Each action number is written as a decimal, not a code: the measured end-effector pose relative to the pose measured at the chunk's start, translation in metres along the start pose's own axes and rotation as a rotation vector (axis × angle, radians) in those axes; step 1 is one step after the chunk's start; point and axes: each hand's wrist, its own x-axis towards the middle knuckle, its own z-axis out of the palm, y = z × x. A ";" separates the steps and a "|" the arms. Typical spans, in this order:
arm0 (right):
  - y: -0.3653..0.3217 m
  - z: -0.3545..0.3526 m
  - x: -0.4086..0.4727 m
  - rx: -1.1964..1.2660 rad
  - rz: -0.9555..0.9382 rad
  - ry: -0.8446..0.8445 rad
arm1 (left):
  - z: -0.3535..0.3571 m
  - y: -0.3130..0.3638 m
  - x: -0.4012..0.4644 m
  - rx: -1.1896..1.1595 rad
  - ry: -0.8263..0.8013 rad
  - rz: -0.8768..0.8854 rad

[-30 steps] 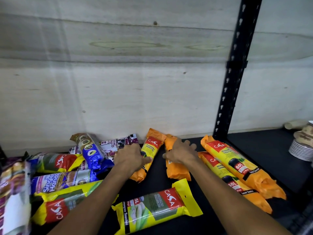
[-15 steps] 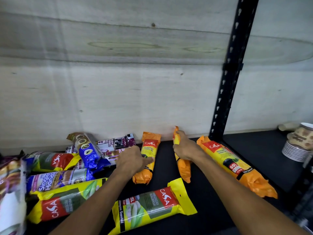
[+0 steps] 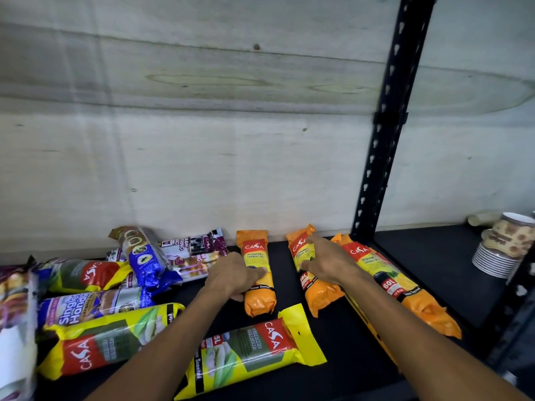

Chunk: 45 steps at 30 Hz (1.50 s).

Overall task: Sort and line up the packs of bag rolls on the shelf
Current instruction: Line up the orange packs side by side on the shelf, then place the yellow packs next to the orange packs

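Left hand is laid flat on one orange garbage-bag pack; right hand, fingers spread, presses a second orange pack beside a third on the shelf. Aligning step is judged underway; the left pack is next to be slid rightward.

A black perforated upright post rises against the pale plywood back panel. To the right of the post, a stack of white plates sits beneath patterned paper cups.
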 end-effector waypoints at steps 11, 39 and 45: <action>0.010 -0.005 -0.020 -0.249 -0.048 -0.075 | 0.021 0.024 -0.020 -0.082 -0.030 0.041; -0.063 0.031 -0.042 -0.148 0.001 0.007 | -0.020 -0.039 -0.096 0.175 -0.338 0.362; -0.058 0.015 -0.040 -0.010 0.035 0.083 | -0.023 -0.043 -0.090 0.132 -0.354 0.367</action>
